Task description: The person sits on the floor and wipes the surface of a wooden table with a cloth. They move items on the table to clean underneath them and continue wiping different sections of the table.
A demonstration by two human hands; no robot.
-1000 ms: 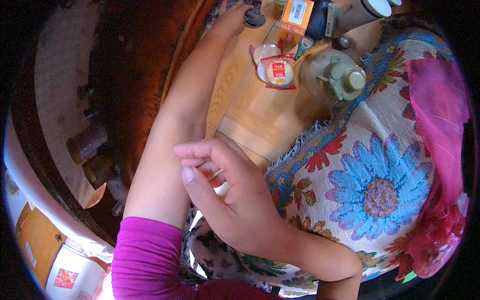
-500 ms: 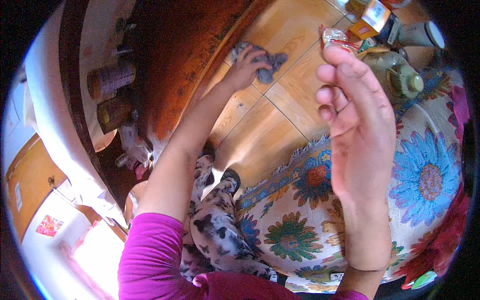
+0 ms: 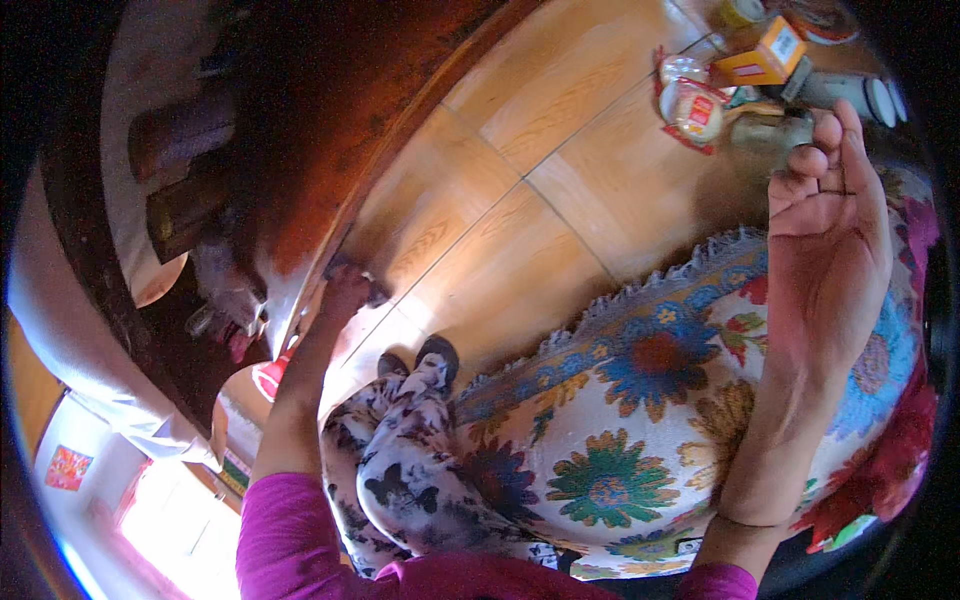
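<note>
My left hand [image 3: 347,288] is low at the left, at the edge of the tiled, wood-patterned surface [image 3: 500,230], beside the dark red-brown wooden furniture [image 3: 340,110]. Its fingers close over a grey cloth [image 3: 378,291], mostly hidden under the hand. Raised at the right, my right hand [image 3: 830,220] shows its palm, with loosely bent fingers and nothing in them. Below and behind it spreads a flower-patterned woven cover [image 3: 612,480]. Beyond its fingertips stands a greenish glass jar [image 3: 765,140], partly covered by the hand.
Round items in red-edged clear wrappers [image 3: 695,108] lie at the far right, beside an orange box [image 3: 765,55] and a grey cup-like container [image 3: 840,92]. My patterned trouser legs [image 3: 410,470] are at lower centre. Shelves with jars [image 3: 185,215] sit at the left.
My left hand has pulled the grey cloth back toward me and left, along the furniture edge. My right hand has moved right, uncovering the wrapped items.
</note>
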